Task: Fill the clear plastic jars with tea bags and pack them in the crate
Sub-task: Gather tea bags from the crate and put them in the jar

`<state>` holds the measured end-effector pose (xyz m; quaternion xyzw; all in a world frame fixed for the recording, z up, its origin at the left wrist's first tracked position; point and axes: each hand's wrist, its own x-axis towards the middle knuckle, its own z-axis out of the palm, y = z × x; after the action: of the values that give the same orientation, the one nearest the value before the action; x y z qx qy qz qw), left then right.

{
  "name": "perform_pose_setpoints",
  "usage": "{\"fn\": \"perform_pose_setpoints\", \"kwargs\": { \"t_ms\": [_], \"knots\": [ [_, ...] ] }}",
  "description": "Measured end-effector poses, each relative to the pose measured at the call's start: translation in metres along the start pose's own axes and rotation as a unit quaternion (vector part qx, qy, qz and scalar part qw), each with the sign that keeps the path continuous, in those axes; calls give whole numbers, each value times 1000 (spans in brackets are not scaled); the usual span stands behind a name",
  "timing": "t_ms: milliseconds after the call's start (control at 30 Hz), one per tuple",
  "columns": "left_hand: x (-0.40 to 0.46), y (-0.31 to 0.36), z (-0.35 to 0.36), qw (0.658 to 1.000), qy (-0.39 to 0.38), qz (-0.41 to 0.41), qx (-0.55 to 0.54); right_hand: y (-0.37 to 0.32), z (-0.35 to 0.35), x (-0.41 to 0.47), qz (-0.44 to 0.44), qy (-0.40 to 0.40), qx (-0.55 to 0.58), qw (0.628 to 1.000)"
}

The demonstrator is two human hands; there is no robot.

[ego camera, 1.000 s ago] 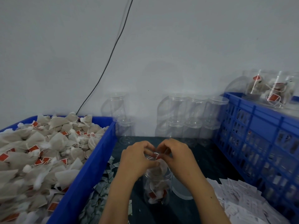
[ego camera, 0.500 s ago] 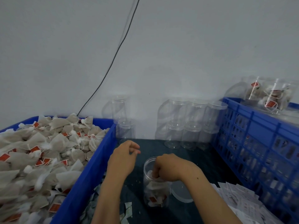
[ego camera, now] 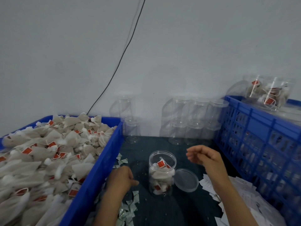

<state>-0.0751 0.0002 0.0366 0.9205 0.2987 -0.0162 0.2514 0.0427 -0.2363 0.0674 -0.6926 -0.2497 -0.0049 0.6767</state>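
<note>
An open clear plastic jar [ego camera: 162, 173] stands on the dark table at the centre, about two thirds full of tea bags, a red tag on top. Its clear lid [ego camera: 186, 180] lies flat just to its right. My left hand [ego camera: 121, 178] is low, left of the jar, fingers curled down over small green-white sachets [ego camera: 130, 204]; what it holds is hidden. My right hand [ego camera: 205, 156] hovers above and right of the jar, fingers loosely curled, holding nothing. Loose tea bags [ego camera: 48, 152] fill the blue bin [ego camera: 97, 168] on the left.
A blue slatted crate [ego camera: 254, 128] stands on the right, with filled jars [ego camera: 270, 93] on top at its far end. Empty jars [ego camera: 193, 121] are stacked along the wall, and two more [ego camera: 128, 118] behind the bin. White paper slips [ego camera: 241, 196] lie at front right.
My right hand came out of the jar mouth and rose to the right. My left hand dropped from beside the jar's rim down to the sachets next to the bin.
</note>
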Motion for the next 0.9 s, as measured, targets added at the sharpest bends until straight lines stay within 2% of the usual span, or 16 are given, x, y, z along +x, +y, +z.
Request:
{"fn": "perform_pose_setpoints", "kwargs": {
  "t_ms": [67,167,400,500,567,633,767,900],
  "knots": [
    [-3,-2,12,996,-37,-20,77,22,-3,-9,47,40,-3,998],
    [-7,-5,28,987,-29,-42,150,48,-4,-18,88,82,-16,993],
    [-13,0,30,992,48,-26,111,73,-15,-27,91,179,-97,975],
    [-18,10,13,983,180,20,-2,77,-26,-27,73,208,-171,960],
    [-20,23,-1,958,275,56,-59,80,-33,-28,64,199,-219,953],
    [-19,41,-10,940,307,103,-109,83,-38,-28,72,167,-274,944],
    [-13,68,-11,935,268,185,-143,87,-37,-30,93,81,-397,910],
    [-5,74,2,944,244,210,-77,87,-37,-30,155,25,-494,855]
  ]
}}
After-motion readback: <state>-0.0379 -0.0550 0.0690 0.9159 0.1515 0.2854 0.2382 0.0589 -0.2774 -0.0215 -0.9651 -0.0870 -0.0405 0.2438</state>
